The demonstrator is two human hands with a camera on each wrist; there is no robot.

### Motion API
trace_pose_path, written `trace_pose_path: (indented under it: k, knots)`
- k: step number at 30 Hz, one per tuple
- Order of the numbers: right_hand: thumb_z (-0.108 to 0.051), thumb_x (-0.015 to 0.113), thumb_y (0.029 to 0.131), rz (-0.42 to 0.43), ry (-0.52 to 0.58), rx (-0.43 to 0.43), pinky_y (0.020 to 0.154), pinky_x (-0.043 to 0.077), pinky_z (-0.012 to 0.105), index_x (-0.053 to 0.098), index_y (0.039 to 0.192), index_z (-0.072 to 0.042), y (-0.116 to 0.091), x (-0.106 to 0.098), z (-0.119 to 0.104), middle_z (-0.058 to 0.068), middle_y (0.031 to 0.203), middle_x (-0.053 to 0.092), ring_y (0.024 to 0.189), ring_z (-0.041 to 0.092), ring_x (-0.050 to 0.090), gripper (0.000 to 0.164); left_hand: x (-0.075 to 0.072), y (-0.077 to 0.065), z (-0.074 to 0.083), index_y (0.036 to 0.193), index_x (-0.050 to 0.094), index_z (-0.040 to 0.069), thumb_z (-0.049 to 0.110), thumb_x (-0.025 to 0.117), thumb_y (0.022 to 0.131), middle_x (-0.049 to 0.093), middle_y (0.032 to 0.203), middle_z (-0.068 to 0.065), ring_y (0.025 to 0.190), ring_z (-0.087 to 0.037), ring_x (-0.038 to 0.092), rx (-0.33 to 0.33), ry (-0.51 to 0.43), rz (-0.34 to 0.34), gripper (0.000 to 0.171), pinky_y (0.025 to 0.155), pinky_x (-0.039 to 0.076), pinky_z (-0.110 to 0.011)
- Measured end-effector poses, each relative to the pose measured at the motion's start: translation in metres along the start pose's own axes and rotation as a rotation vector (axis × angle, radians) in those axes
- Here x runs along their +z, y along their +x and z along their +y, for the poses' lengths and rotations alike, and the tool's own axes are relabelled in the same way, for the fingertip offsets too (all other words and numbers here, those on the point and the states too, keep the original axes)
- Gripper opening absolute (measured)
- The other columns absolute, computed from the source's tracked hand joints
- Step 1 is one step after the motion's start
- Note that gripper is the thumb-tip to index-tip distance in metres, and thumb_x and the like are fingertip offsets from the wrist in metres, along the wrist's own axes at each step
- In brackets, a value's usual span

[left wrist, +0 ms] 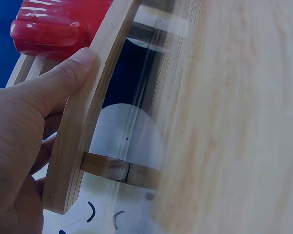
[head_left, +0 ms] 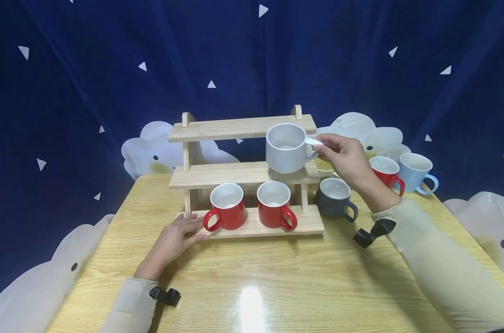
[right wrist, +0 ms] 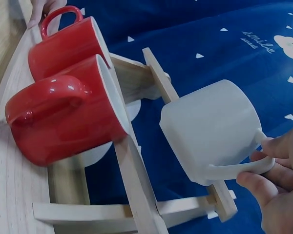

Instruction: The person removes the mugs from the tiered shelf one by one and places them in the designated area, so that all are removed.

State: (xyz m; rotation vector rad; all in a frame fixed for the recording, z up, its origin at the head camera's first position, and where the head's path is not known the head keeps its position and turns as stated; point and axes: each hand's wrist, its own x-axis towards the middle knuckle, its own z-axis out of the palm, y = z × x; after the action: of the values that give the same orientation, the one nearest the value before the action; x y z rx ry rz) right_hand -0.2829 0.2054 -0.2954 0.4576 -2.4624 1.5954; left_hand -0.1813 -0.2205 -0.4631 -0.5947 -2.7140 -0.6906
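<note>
My right hand (head_left: 346, 157) pinches the handle of a white mug (head_left: 286, 150), held upright over the right part of the rack's middle shelf. In the right wrist view, thumb and fingers wrap that handle (right wrist: 241, 169). My left hand (head_left: 177, 236) grips the left end of the bottom shelf of a wooden three-tier rack (head_left: 218, 173); in the left wrist view the thumb (left wrist: 71, 73) lies along the board (left wrist: 71, 170) with fingers curled on its other side. Two red mugs (head_left: 232, 210) stand on that bottom shelf, the left one near my left hand.
Right of the rack, a dark grey mug (head_left: 334, 199) stands on the wooden table (head_left: 276, 282). Behind my right forearm are another red mug (head_left: 385, 170) and a light blue mug (head_left: 414, 172). A yellow mug (head_left: 324, 167) is partly hidden behind the rack's right side.
</note>
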Motion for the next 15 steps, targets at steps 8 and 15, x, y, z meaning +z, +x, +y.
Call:
trace_pose_path:
  k: [8,15]
  knots:
    - [-0.019,0.066,0.095,0.05,0.093,0.023,0.084,0.055,0.02,0.063,0.124,0.003,-0.013,-0.018,0.008,0.006,0.108,0.071,0.093,0.007,0.066,0.036,0.0,-0.001,0.0,0.114,0.074,0.01,0.035,0.082,0.078,0.069,0.118,-0.009,0.122,-0.032,0.057,0.007,0.001,0.014,0.045,0.112,0.029,-0.058]
    - [-0.017,0.068,0.093,0.132,0.099,-0.003,0.078,0.056,0.016,0.063,0.12,0.007,-0.024,-0.035,0.024,-0.012,0.094,0.071,0.087,0.003,0.067,0.036,0.001,-0.001,-0.001,0.115,0.074,0.01,0.036,0.082,0.078,0.069,0.118,-0.009,0.122,-0.031,0.057,0.006,0.008,0.016,0.046,0.112,0.03,-0.057]
